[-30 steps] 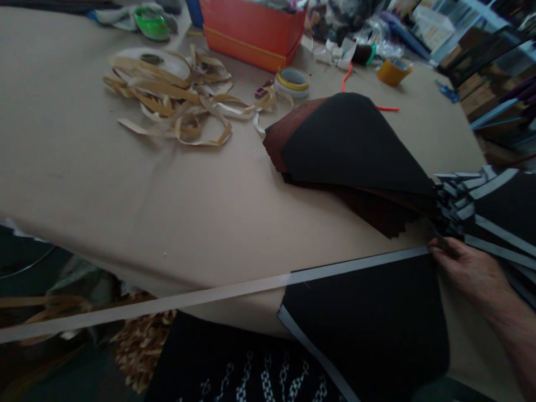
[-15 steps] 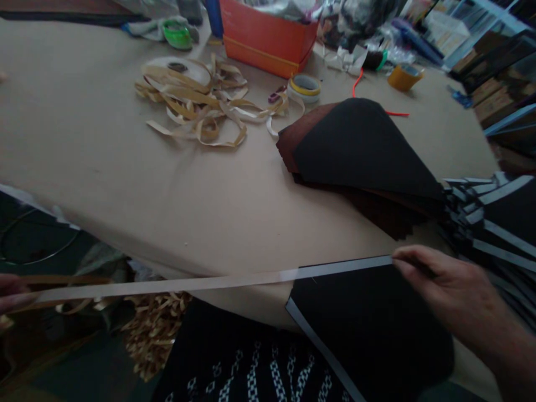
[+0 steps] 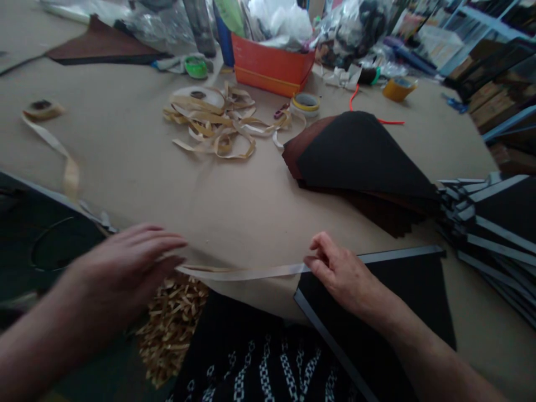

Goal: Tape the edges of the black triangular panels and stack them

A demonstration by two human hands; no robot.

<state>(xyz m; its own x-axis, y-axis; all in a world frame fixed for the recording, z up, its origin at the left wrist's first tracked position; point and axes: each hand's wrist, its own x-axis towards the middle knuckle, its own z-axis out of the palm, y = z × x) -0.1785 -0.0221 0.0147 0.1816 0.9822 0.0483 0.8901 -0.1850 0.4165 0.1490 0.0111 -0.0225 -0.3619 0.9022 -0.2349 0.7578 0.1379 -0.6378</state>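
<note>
A black sheet (image 3: 419, 312) lies at the table's front edge, with pale adhesive strips along its upper and left edges. From its upper left corner a narrow whitish tape strip (image 3: 247, 274) runs out past the table edge. My left hand (image 3: 129, 268), blurred, has its fingers closed on the strip's left part. Thumb and curled fingers of my right hand (image 3: 335, 268) pinch the strip where it leaves the sheet. Behind the sheet is a stack of black and brown pieces (image 3: 355, 151).
Tangled backing strips (image 3: 213, 123) and tape rolls lie mid-table near an orange-red box (image 3: 272, 67). Strip-edged black pieces (image 3: 502, 218) fan out at the right. A loose tape roll (image 3: 42, 109) rests far left. Below the edge is a heap of tan scraps (image 3: 171, 329).
My left hand has come in from the far left along the strip. My right hand has slid left from the sheet's upper right to its upper left corner. The view has shifted slightly.
</note>
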